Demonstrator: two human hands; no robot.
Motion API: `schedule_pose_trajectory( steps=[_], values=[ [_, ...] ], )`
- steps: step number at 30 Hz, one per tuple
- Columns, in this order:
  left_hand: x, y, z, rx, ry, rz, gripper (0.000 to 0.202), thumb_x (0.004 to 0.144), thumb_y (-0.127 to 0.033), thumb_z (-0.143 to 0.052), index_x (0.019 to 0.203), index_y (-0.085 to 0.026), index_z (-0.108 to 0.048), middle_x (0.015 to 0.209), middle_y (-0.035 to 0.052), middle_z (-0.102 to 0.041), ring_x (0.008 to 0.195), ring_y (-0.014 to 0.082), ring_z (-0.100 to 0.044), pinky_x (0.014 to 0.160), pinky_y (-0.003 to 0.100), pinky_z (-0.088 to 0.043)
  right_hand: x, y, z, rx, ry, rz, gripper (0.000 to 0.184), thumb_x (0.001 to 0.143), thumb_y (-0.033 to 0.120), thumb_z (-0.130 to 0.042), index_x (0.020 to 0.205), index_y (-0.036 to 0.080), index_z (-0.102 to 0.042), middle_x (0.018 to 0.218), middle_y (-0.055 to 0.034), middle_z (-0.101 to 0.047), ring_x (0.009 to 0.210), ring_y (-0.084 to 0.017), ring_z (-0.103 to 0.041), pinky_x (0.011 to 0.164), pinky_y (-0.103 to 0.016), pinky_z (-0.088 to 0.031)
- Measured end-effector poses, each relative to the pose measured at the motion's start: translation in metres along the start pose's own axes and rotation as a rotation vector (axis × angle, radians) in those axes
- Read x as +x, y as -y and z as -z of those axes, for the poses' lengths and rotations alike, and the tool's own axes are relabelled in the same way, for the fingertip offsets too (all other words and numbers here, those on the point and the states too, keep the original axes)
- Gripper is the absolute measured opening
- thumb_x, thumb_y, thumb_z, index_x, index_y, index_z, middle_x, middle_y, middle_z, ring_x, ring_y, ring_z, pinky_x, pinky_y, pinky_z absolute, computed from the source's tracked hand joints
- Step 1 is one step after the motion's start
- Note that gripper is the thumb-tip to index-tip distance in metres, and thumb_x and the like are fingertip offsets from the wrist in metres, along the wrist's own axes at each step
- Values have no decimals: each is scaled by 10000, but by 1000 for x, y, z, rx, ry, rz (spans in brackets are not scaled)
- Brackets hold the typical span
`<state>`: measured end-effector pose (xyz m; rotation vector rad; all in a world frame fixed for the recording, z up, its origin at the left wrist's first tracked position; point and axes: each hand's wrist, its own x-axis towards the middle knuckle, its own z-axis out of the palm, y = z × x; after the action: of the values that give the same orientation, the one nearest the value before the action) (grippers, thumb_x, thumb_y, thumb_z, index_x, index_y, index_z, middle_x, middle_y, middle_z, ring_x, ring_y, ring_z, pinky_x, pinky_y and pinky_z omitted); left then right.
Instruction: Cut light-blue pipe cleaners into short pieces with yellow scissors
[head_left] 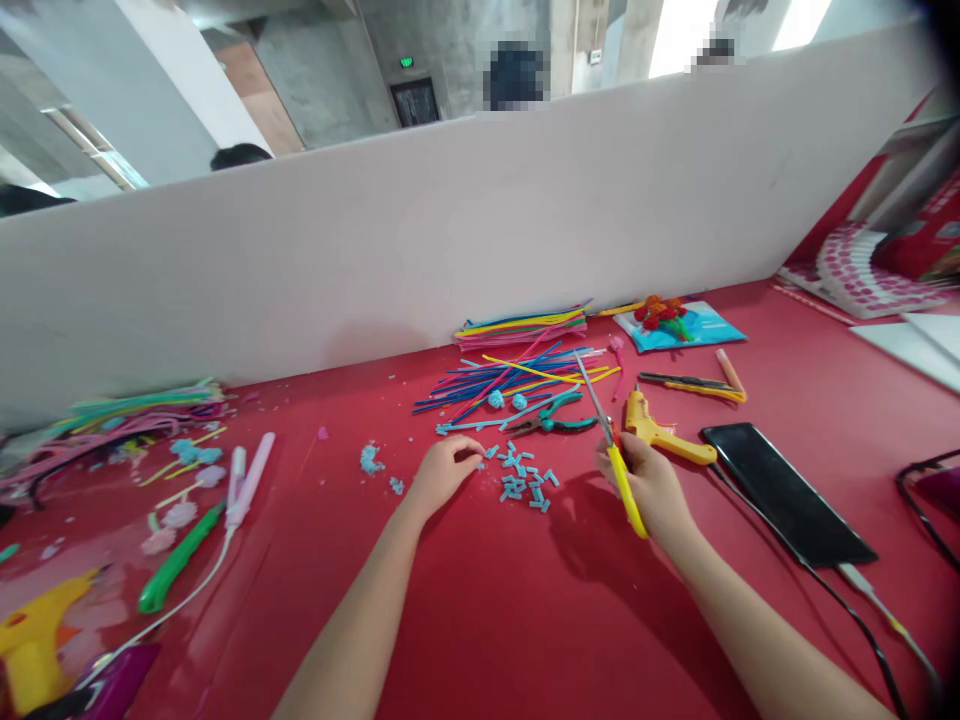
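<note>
My right hand [651, 478] is wrapped round a pair of scissors [624, 485] with yellow handles, its blades pointing up and away from me. Left of it, a loose pile of short cut pieces of light blue pipe cleaner [517, 478] lies on the red table [480, 620]. At the pile's left edge, my left hand [448, 472] rests low with thumb and fingertips pinched together. A blue piece shows right by those fingertips, but whether one is between them is hidden. Just beyond the pile are pliers [551, 420] with teal handles.
Loose pipe cleaners [502, 385] lie behind the pliers, with two blue fuzzy balls [496, 400]. To the right are a yellow glue gun [660, 435], a utility knife [694, 385] and a black phone [787, 495] with cables. A green-handled tool [180, 560] lies left. A white partition [337, 250] stands behind.
</note>
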<state>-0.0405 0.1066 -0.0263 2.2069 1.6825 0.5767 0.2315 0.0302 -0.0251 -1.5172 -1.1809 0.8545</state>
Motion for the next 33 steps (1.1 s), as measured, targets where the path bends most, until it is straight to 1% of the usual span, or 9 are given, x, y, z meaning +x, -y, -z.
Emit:
schedule_pose_trajectory(
  steps=[3,5,11,15,20,24,26,30,33],
  values=[
    [-7,14,14,13,-38,83,226,777,-276,-415,865,-199,-608,669,-9,-614,604,133,-577,601,239,-441,0,-2,0,-18,7,-6,239,605,390,-582,671,171,-511,540,35,-467,489,-101,-389,447,-217,-285],
    [-4,25,18,62,-119,158,235,781,-260,-395,861,-171,-598,737,29,-612,668,151,-578,655,267,-435,0,-3,0,-27,13,-9,235,602,388,-580,675,174,-516,544,33,-474,499,-107,-401,453,-220,-293],
    [20,28,1,171,-219,235,176,700,-306,-517,761,-159,-590,819,89,-573,829,222,-544,770,333,-392,-3,-2,-3,-53,40,-1,207,595,365,-582,652,179,-512,528,33,-472,534,-124,-436,479,-222,-315],
    [21,18,-3,161,-158,236,135,702,-222,-488,678,-145,-596,752,96,-598,765,222,-560,718,330,-402,-3,-2,-3,-63,43,1,194,598,356,-580,633,182,-500,519,33,-470,543,-130,-444,486,-222,-320],
    [10,16,5,73,32,121,174,705,-309,-526,628,-187,-623,627,2,-624,631,161,-578,604,241,-420,-2,-3,-2,-61,44,-1,171,598,335,-580,613,189,-491,517,34,-468,538,-130,-445,487,-224,-321],
    [25,24,6,123,-51,146,174,765,-220,-465,831,-171,-619,843,50,-615,787,168,-576,725,271,-422,-3,-3,-3,-65,47,2,168,598,335,-576,626,188,-499,511,38,-459,527,-127,-437,480,-223,-319],
    [36,29,3,153,-62,150,154,764,-191,-486,847,-167,-614,886,65,-592,835,172,-569,771,286,-420,-3,-2,-4,-72,48,6,172,598,338,-572,632,186,-499,515,37,-460,522,-123,-431,476,-221,-318],
    [46,33,-3,189,-43,132,255,816,-273,-475,1037,-158,-530,1061,79,-537,904,181,-543,772,371,-452,-2,-2,-4,-88,55,18,178,611,346,-558,635,183,-492,520,33,-464,514,-119,-421,467,-217,-313],
    [44,31,2,192,-63,131,199,809,-262,-481,951,-149,-564,944,73,-581,843,182,-560,734,355,-455,-2,-1,-4,-105,62,24,164,621,334,-546,643,182,-487,530,31,-470,511,-117,-414,464,-217,-309]
  ],
)
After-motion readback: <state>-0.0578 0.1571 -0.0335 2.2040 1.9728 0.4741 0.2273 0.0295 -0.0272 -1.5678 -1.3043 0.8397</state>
